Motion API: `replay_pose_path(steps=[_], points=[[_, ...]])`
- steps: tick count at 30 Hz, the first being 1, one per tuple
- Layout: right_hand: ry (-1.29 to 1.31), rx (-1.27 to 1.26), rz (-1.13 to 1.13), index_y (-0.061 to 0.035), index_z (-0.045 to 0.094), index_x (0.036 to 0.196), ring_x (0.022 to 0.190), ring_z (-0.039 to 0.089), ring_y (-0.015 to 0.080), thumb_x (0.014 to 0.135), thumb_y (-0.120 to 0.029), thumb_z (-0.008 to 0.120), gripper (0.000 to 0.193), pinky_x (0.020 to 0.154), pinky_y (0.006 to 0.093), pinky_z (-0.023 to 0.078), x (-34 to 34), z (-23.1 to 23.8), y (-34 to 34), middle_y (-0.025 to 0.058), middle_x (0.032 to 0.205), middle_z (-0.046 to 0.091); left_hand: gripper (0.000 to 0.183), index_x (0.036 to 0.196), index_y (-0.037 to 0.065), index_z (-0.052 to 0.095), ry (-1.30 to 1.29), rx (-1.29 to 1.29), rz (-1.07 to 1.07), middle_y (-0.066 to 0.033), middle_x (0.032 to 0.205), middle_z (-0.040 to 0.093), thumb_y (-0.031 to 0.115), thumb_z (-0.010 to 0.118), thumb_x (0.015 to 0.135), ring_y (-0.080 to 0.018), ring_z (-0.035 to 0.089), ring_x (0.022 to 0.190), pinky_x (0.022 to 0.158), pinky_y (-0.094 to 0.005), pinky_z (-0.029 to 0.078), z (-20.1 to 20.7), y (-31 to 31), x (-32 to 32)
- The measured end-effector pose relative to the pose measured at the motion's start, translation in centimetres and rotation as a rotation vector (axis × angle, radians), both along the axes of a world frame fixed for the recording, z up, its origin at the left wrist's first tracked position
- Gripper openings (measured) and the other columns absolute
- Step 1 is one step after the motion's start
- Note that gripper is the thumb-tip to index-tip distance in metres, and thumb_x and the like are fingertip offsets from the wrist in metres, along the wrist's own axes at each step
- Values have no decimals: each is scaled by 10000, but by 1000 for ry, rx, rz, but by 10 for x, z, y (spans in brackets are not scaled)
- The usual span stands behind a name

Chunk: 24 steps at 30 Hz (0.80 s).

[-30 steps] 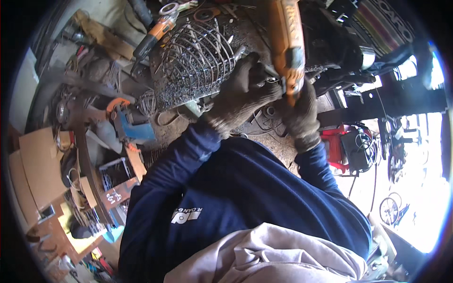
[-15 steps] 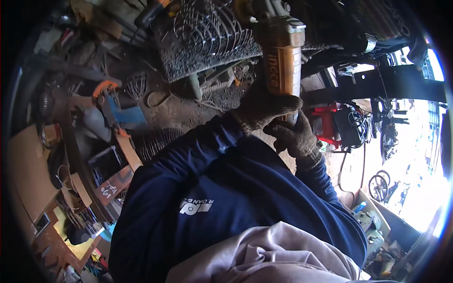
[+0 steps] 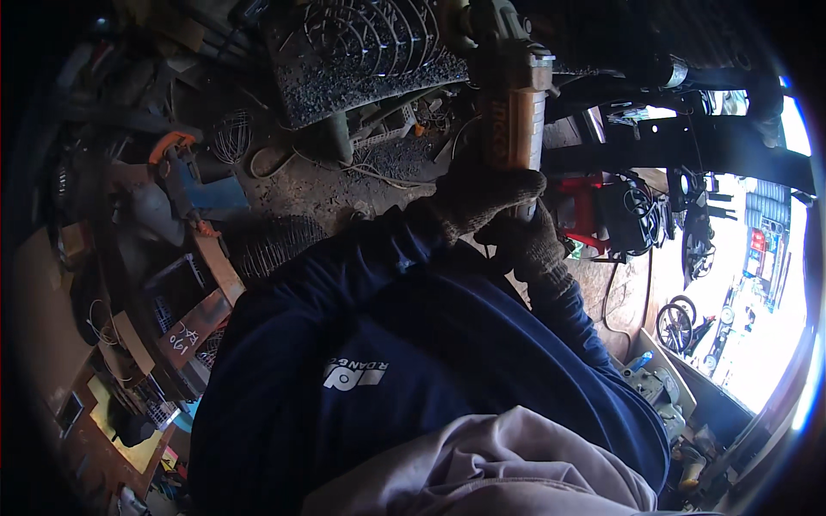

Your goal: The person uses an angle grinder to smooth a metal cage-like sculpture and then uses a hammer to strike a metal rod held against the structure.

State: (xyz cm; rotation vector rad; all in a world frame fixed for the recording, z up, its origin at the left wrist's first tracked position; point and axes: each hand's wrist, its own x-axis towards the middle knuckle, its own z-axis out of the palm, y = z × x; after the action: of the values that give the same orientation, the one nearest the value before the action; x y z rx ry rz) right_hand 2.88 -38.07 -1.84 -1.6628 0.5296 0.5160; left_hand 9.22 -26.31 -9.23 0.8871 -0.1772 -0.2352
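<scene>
An angle grinder (image 3: 514, 129) with an orange body and a metal gear head points away from me at the top middle. My left hand (image 3: 490, 193), in a brown knit glove, is closed round the rear of its body. Just behind it my right hand (image 3: 529, 241), gloved alike, is closed at the grinder's tail end; its fingers are partly hidden in shadow. Beside the grinder head, a curved wire grille (image 3: 370, 34) lies on a dark board (image 3: 344, 95) strewn with grit. The grinder's front end is dark, and its disc cannot be made out.
A blue and orange clamp-like tool (image 3: 211, 191) is at the left, near loose wire grilles (image 3: 275, 245). Cable (image 3: 379, 176) trails over the floor beneath the board. A red-framed machine (image 3: 585, 211) stands at the right, before a bright opening.
The view has shifted slightly, and the scene looks darker. Both hands keep their hold on the grinder, which sits slightly left and lower in the picture.
</scene>
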Motion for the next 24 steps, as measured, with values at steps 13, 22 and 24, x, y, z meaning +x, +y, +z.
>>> replay_pose_path(steps=[13, 22, 24], points=[[64, -6, 159, -47, 505, 1281, 882, 694, 189, 884, 5, 702, 446, 671, 323, 590, 30, 6, -31, 116, 998, 686, 528, 1210, 20, 570, -5, 71, 60, -72, 1010, 662, 129, 851, 776, -162, 675, 927, 815, -324, 589, 22, -19, 13], [-510, 352, 359, -75, 218, 1559, 1127, 651, 279, 823, -186, 832, 964, 840, 350, 592, 65, -27, -105, 192, 1391, 513, 675, 1289, 19, 506, 4, 46, 36, -91, 1097, 632, 157, 879, 744, -187, 653, 1008, 853, -343, 578, 11, -33, 13], [-589, 309, 385, -71, 202, 1566, 1168, 631, 288, 812, -216, 845, 1002, 882, 362, 581, 91, 1, -91, 196, 1424, 486, 856, 1407, 39, 400, -25, 55, -11, -114, 1245, 582, 190, 899, 728, -222, 610, 1131, 940, -365, 557, 14, -31, 13]])
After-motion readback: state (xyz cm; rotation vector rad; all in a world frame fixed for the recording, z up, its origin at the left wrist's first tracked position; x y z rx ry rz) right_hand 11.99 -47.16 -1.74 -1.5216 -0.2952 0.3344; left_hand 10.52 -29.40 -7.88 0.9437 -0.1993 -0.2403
